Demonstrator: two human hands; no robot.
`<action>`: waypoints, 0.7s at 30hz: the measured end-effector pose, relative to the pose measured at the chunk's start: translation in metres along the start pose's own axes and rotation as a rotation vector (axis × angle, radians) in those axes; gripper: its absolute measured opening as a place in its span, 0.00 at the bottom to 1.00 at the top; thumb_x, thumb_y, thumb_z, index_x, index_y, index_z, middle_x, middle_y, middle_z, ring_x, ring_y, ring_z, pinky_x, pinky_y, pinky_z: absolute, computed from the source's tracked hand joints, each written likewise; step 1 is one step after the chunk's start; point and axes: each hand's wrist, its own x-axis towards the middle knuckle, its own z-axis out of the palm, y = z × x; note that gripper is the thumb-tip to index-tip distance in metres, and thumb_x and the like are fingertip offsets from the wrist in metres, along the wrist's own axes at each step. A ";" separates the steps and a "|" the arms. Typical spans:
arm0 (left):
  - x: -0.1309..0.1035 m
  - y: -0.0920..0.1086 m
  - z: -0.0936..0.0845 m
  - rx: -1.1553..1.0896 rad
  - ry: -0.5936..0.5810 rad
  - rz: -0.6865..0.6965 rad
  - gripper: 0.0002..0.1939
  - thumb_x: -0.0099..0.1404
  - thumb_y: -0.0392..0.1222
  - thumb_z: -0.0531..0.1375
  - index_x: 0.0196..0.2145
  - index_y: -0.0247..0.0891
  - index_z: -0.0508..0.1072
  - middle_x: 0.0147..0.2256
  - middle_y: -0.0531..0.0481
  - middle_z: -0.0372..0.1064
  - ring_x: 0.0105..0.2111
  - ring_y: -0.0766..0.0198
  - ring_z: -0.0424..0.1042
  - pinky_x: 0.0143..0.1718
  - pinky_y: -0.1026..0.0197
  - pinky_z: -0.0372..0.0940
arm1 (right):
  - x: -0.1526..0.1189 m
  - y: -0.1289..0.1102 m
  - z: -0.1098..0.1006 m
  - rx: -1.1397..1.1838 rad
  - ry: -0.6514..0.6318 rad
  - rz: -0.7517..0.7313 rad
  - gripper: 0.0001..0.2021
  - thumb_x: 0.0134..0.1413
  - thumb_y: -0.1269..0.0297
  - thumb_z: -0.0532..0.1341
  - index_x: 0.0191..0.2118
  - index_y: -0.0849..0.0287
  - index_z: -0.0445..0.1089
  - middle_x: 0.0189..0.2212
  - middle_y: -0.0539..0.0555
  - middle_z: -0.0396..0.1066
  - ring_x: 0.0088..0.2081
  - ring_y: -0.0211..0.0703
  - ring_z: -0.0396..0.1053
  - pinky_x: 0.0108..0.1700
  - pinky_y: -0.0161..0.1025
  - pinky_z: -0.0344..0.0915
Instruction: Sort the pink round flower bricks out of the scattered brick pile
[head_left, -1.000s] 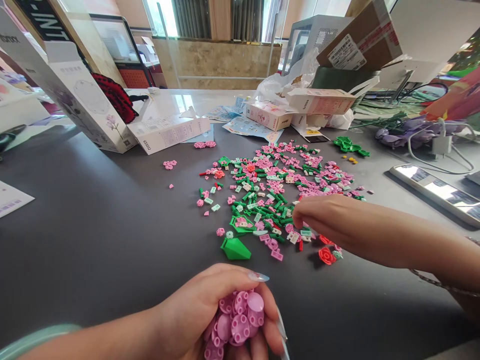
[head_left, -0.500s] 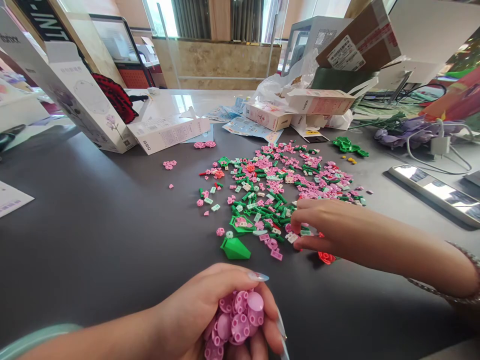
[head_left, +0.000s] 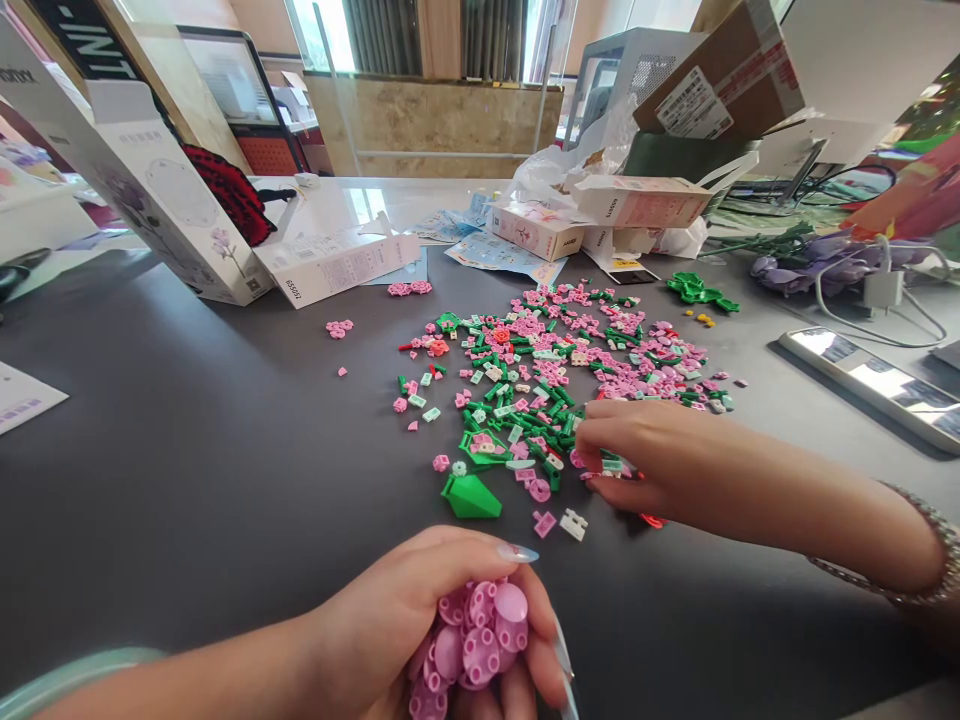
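Observation:
My left hand [head_left: 420, 610] is cupped around a heap of pink round building-brick pieces [head_left: 480, 645], near the front of the dark table. Some pieces show hollow studs, others smooth domes. Over the right front side of a spread of small pink, green and pale bricks [head_left: 544, 375], my right hand [head_left: 652, 455] reaches down with thumb and forefinger apart. Bricks lie under and between those fingers. A red rose-like piece [head_left: 654, 521] is partly hidden beneath the hand. Near it lie a white brick [head_left: 574, 525], a pink brick [head_left: 544, 523] and a green leaf-shaped piece [head_left: 471, 497].
White boxes [head_left: 345, 265] stand and lie at the back left. Open pink boxes [head_left: 637, 203] and blue printed sheets [head_left: 506, 258] lie at the back. On the right are purple flowers [head_left: 817, 262], a charger with cable [head_left: 881, 290] and a long shiny-topped object [head_left: 874, 390].
The white brick by my right fingers and a pink brick have shifted toward me, away from the pile. My right hand has moved slightly left. My left hand holds still.

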 end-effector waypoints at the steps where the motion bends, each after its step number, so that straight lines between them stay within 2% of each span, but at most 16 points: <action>1: 0.000 0.000 0.000 -0.006 0.005 -0.001 0.24 0.65 0.40 0.43 0.20 0.32 0.72 0.19 0.45 0.69 0.14 0.70 0.66 0.15 0.71 0.54 | 0.000 0.000 0.000 -0.003 0.002 0.006 0.05 0.57 0.71 0.56 0.30 0.58 0.62 0.29 0.51 0.65 0.30 0.43 0.64 0.31 0.37 0.55; 4: 0.001 0.001 0.000 -0.022 0.010 -0.006 0.24 0.65 0.40 0.44 0.20 0.32 0.72 0.18 0.46 0.69 0.14 0.70 0.66 0.15 0.71 0.54 | 0.001 0.001 -0.002 0.000 0.020 0.020 0.06 0.59 0.68 0.55 0.31 0.59 0.63 0.30 0.52 0.65 0.31 0.43 0.63 0.33 0.38 0.55; 8: 0.002 0.002 -0.002 -0.009 0.000 -0.010 0.23 0.64 0.40 0.44 0.20 0.32 0.72 0.18 0.45 0.69 0.14 0.69 0.66 0.15 0.70 0.54 | 0.003 0.002 -0.005 -0.019 0.071 0.018 0.11 0.63 0.65 0.50 0.29 0.59 0.62 0.28 0.52 0.64 0.29 0.42 0.61 0.31 0.38 0.54; 11: 0.002 0.002 -0.002 -0.012 0.006 -0.001 0.24 0.65 0.41 0.43 0.21 0.32 0.73 0.18 0.45 0.69 0.14 0.69 0.66 0.14 0.70 0.54 | 0.005 0.003 -0.006 -0.015 0.108 -0.007 0.14 0.63 0.65 0.48 0.26 0.58 0.58 0.26 0.52 0.63 0.26 0.40 0.59 0.29 0.38 0.52; 13: 0.003 0.002 -0.001 -0.010 0.011 0.013 0.25 0.65 0.41 0.43 0.20 0.32 0.73 0.18 0.46 0.69 0.14 0.70 0.66 0.15 0.70 0.54 | 0.007 0.002 -0.008 0.050 0.112 0.026 0.14 0.62 0.65 0.47 0.24 0.57 0.54 0.23 0.50 0.60 0.25 0.39 0.56 0.28 0.38 0.51; 16: 0.002 0.003 0.000 -0.006 0.000 0.004 0.24 0.66 0.41 0.43 0.21 0.32 0.72 0.19 0.46 0.69 0.14 0.70 0.67 0.15 0.70 0.54 | 0.010 0.000 -0.012 0.319 0.062 0.113 0.14 0.59 0.63 0.47 0.23 0.57 0.52 0.20 0.48 0.55 0.23 0.38 0.53 0.26 0.37 0.50; 19: 0.001 0.002 0.000 -0.007 -0.012 0.000 0.24 0.65 0.41 0.44 0.21 0.32 0.72 0.19 0.46 0.69 0.14 0.70 0.66 0.15 0.70 0.54 | 0.013 -0.001 -0.013 0.745 -0.007 0.179 0.14 0.55 0.62 0.49 0.20 0.57 0.52 0.18 0.47 0.50 0.21 0.35 0.50 0.23 0.35 0.50; 21: 0.001 0.001 -0.001 -0.008 -0.004 0.017 0.24 0.66 0.41 0.43 0.21 0.32 0.72 0.18 0.46 0.69 0.14 0.70 0.66 0.15 0.70 0.54 | 0.015 0.001 -0.009 1.042 -0.041 0.227 0.15 0.53 0.61 0.51 0.19 0.57 0.50 0.17 0.45 0.45 0.19 0.33 0.43 0.20 0.33 0.45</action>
